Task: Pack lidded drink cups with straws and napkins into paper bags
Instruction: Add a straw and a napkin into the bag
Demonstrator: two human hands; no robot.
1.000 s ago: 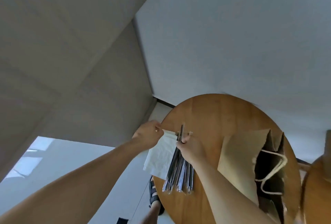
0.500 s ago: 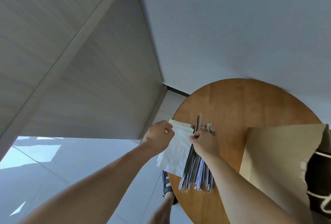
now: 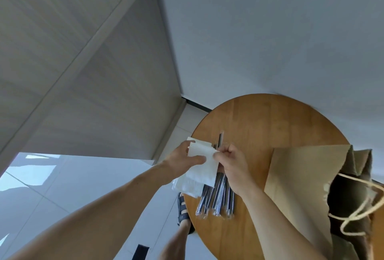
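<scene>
Both hands are pinching one white napkin [image 3: 204, 156]: our left hand [image 3: 182, 159] is gripping its left edge, our right hand [image 3: 230, 162] its right edge. It's hanging just above the napkin stack [image 3: 187, 187] and the wrapped straws [image 3: 218, 199] lying at the round wooden table's [image 3: 270, 122] left edge. We're seeing the open paper bag [image 3: 301, 176] lying to the right, mouth towards us.

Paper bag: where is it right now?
In the head view the paper bag stands open on the right of the round table, just right of the right hand and straws.
</scene>
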